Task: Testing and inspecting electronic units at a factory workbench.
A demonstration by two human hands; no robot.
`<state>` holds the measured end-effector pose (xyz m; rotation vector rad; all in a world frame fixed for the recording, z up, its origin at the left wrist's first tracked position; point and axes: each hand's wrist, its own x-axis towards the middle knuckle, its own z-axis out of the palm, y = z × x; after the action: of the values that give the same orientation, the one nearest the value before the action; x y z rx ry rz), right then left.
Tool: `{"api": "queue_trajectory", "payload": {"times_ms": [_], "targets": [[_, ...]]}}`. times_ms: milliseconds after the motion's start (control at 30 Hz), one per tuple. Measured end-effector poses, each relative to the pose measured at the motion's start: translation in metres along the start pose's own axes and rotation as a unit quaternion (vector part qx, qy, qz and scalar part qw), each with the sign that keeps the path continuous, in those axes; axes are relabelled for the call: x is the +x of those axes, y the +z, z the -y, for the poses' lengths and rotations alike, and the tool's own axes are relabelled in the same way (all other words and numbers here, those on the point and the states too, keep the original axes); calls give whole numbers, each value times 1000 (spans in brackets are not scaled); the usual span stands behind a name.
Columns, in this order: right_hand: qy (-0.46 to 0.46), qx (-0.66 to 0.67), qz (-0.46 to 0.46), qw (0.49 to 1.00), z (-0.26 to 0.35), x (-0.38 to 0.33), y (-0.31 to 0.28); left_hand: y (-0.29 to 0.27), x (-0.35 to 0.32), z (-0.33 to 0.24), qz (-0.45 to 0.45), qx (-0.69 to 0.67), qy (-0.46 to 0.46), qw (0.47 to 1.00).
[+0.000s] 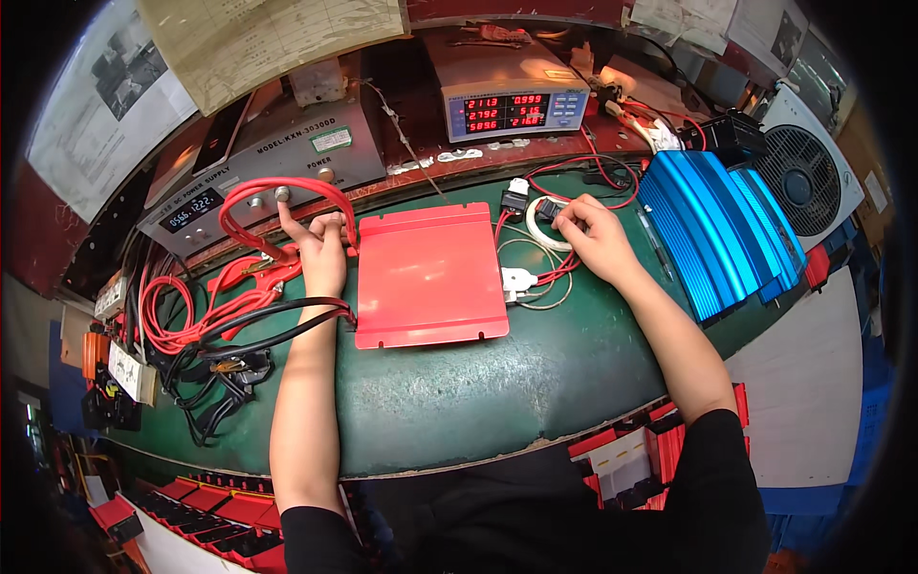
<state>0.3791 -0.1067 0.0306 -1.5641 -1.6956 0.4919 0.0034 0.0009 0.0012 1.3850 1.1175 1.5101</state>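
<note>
Red metal box (430,277) lies flat on the green desk (449,392), at the centre of the frame. Left of centre, the person's left hand (323,251) stretches its index finger to a knob (282,194) on a grey power supply (277,158); whether its curled fingers grip the red cable (346,212) beside them cannot be told. Right of centre, the right hand (601,239) pinches a small dark connector (548,209) between narrowed fingers. At upper centre, a meter (512,100) shows red digits; a blue finned case (693,239) sits at right.

Green bench top (435,407): red box (430,277), red cable (228,314), black cables (273,316), blue finned case (696,234).
</note>
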Motion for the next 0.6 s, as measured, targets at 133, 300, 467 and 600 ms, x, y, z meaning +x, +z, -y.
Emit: {"api": "queue_trajectory", "payload": {"times_ms": [133, 300, 467, 600], "targets": [[-3, 7, 1, 1000, 3, 0, 1, -4, 0, 1, -7, 5, 4, 1000], [3, 4, 2, 1000, 0, -2, 1, -1, -4, -1, 1, 28, -4, 1000], [-9, 15, -11, 1000, -1, 0, 1, -1, -2, 1, -2, 29, -2, 1000], [-16, 13, -10, 1000, -1, 0, 1, -3, -1, 4, 0, 30, 2, 1000]]}}
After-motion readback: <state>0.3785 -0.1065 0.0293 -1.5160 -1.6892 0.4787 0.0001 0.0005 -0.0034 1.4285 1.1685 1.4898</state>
